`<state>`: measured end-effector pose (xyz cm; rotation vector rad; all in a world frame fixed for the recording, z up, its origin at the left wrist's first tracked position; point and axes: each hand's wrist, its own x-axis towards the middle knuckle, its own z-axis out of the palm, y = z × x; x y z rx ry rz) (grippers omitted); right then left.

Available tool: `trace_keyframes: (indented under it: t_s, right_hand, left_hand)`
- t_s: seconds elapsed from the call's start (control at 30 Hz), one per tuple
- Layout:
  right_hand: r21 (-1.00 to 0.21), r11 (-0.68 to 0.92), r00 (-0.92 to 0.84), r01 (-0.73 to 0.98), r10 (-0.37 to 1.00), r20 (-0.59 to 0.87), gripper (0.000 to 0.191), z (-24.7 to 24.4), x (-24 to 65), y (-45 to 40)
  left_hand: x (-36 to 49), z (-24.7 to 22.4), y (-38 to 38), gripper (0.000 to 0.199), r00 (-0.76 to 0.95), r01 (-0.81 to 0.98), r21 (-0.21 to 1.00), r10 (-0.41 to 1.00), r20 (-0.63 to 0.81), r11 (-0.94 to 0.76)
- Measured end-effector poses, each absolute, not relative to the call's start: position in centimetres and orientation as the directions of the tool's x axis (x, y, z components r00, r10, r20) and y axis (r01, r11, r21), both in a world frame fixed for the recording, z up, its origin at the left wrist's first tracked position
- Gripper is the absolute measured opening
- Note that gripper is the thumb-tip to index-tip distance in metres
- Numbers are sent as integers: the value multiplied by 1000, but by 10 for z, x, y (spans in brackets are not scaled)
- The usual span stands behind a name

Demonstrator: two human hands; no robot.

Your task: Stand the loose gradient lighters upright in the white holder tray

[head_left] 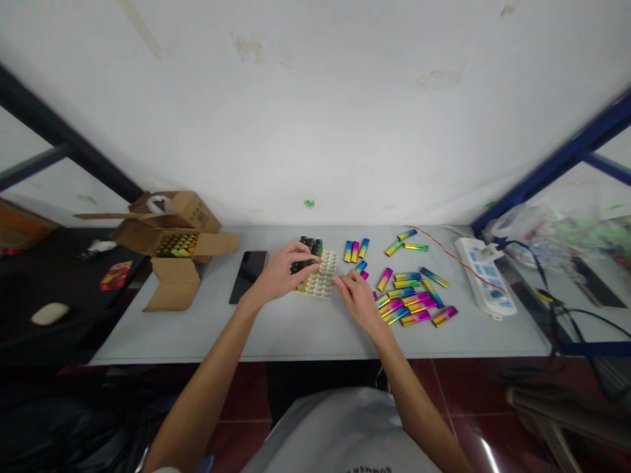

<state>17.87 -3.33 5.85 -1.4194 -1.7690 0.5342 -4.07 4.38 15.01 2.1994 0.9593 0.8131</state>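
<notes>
A pale tray with rows of round holes [325, 274] lies on the table before me. Black-topped cylinders [311, 244] stand at its left side. My left hand [282, 270] reaches over that side, thumb and fingers around a few black tops; whether it grips one is hard to tell. Close to the tray's right edge is my right hand [359, 299], its fingers curled together in a pinch; what they hold, if anything, is too small to make out. Shiny multicoloured cases [418, 305] lie scattered right of that hand, with three more [355, 251] beyond the tray.
An open cardboard box [175, 282] with small yellow-and-black items stands at the left, near a dark phone [248, 276]. At the right are a white power strip [486, 279], cables and plastic bags [532, 230]. A wall rises behind the table.
</notes>
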Motion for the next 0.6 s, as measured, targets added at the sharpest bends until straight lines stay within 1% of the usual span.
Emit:
trace_keyframes:
  t_s: [0.1, 0.17, 0.23, 0.33, 0.43, 0.53, 0.6]
  right_hand:
    - [-703, 385, -116, 598, 909, 400, 31, 53, 175, -37]
    - [-699, 410, -132, 586, 900, 416, 23, 49, 172, -40]
    - [-697, 417, -142, 583, 897, 418, 19, 46, 169, -45]
    - [-705, 417, -143, 574, 898, 415, 18, 42, 165, -50]
    - [-722, 407, -120, 559, 902, 415, 18, 41, 167, -57]
    - [-736, 370, -56, 567, 909, 413, 19, 42, 179, -65]
    - [-743, 329, 9, 583, 912, 411, 20, 43, 191, -71]
  left_hand:
    - [-42, 145, 51, 26, 645, 446, 643, 722, 252, -623]
    - [-42, 139, 56, 23, 671, 478, 589, 703, 234, -652]
    - [-42, 131, 61, 18, 691, 512, 518, 687, 226, -685]
    - [-42, 119, 65, 14, 724, 528, 436, 655, 219, -729]
    - [-43, 110, 65, 15, 743, 519, 400, 630, 227, -755]
    - [-45, 106, 61, 16, 717, 539, 376, 645, 265, -754]
    - [-46, 106, 59, 20, 688, 564, 359, 664, 292, -743]
